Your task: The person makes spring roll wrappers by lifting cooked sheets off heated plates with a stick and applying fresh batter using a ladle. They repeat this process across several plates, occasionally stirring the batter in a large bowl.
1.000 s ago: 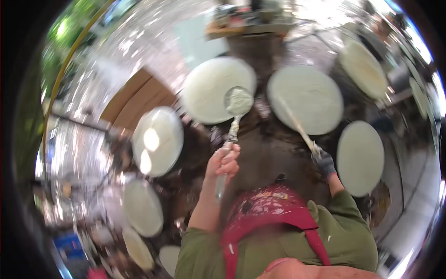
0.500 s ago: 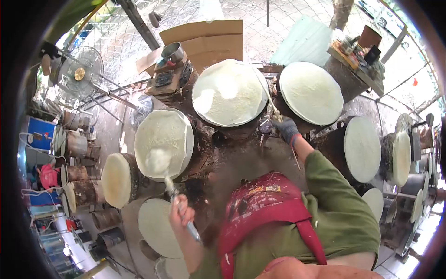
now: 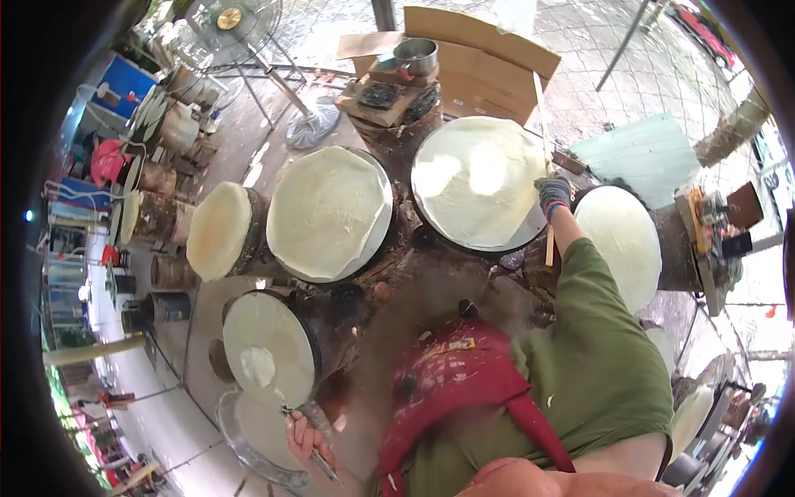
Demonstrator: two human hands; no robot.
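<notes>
Two large round griddles (image 3: 330, 211) (image 3: 479, 180) sit side by side at upper centre, with a cardboard sheet (image 3: 476, 58) and a pot (image 3: 416, 55) behind them. A third griddle (image 3: 269, 348) lies lower left, a fourth (image 3: 621, 240) at the right. A fan (image 3: 236, 21) stands at upper left.
</notes>
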